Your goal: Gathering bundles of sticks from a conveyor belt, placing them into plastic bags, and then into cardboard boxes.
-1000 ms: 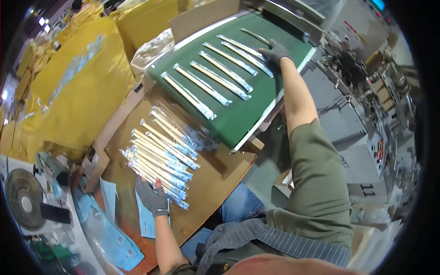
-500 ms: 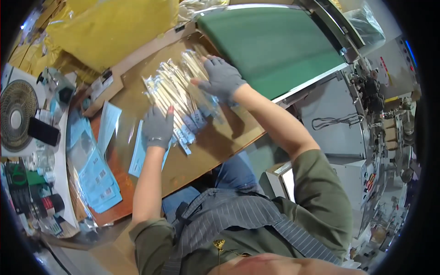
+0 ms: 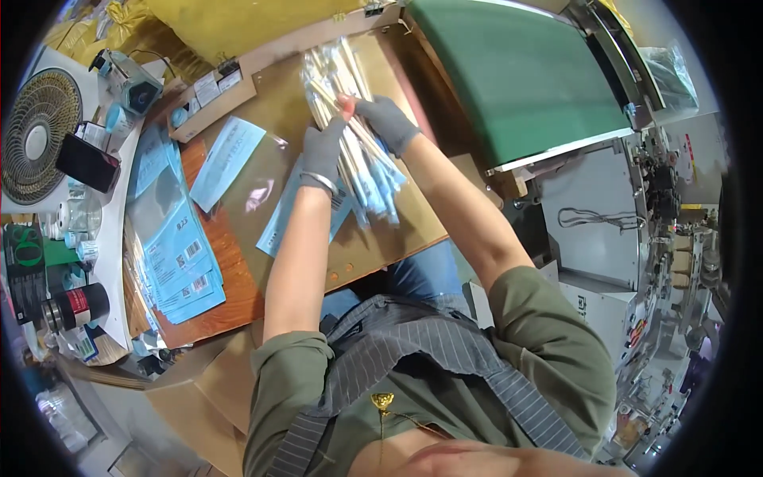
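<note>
Between my two hands is a loose bundle of thin, pale wooden sticks (image 3: 363, 181) in clear wrappers with blue lower ends. My left hand (image 3: 321, 151), in a grey glove with bare fingertips, closes on its left side. From the right, my right hand (image 3: 388, 125), gloved the same way, presses round it, and the thumbs nearly meet over the front. The bundle slants over a brown board (image 3: 381, 250); whether it touches the board I cannot tell. Partly under my left wrist lies a blue printed sheet (image 3: 280, 219).
Blue printed packets (image 3: 181, 266) lie in a pile at the left, with another blue sheet (image 3: 228, 163) near them. A green conveyor belt (image 3: 517, 79) stands at the far right. Further left are a fan (image 3: 36, 143) and a phone (image 3: 87, 162). A small carton (image 3: 214, 99) sits behind.
My hands have come together, squeezing the spread-out sticks into a narrower bundle. My left hand has moved right and away from me. The whole view has shifted somewhat.
</note>
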### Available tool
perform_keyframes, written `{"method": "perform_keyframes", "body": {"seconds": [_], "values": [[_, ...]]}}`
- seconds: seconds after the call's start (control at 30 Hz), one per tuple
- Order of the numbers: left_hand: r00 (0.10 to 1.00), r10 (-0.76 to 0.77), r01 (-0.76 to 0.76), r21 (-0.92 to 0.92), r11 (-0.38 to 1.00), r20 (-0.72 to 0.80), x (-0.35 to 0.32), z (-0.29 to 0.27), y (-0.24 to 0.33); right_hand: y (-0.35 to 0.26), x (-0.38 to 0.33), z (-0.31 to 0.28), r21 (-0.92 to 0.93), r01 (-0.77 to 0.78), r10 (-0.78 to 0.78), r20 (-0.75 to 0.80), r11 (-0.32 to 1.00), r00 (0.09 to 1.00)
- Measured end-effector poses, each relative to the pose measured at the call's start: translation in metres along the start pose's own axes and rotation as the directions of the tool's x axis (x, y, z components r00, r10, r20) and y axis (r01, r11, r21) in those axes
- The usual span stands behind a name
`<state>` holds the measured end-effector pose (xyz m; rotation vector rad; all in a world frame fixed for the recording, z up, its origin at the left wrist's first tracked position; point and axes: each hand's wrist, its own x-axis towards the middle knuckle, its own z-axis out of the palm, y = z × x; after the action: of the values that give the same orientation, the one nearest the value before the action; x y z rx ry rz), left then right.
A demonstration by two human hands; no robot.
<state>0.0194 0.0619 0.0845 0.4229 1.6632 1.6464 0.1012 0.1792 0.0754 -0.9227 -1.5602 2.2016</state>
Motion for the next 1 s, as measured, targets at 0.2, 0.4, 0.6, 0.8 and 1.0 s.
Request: {"method": "perform_keyframes", "body": {"seconds": [0.2, 0.4, 0.6, 0.8, 1.0], "values": [[0.822, 0.469, -0.429, -0.19, 0.883, 0.322, -0.074, 0.003, 0.059, -0.075, -0.111, 0.015, 0.119, 0.389, -0.405, 0.184, 0.914, 0.896], [0.765, 0.526, -0.584, 0.057, 0.81, 0.372, -0.095, 0.003, 0.01, -0.04, -0.148, -0.007, -0.094, 0.593, -0.548, 0.29, 0.8, 0.785], [0.791, 0.156, -0.146, -0.065, 0.987, 0.592, -0.165, -0.004, 0.046, -0.062, -0.232, 0.041, -0.016, 0.381, -0.377, 0.111, 0.924, 0.919], [0.884, 0.052, 0.091, -0.281, 0.955, 0.464, -0.23, 0.008, -0.041, 0.017, -0.221, -0.007, 0.185, 0.041, -0.125, 0.472, 0.982, 0.873], [0.761, 0.458, -0.462, 0.879, -0.115, 0.46, -0.211, -0.069, -0.062, 0.027, -0.237, -0.017, 0.356, -0.092, -0.058, 0.39, 0.93, 0.919]]}}
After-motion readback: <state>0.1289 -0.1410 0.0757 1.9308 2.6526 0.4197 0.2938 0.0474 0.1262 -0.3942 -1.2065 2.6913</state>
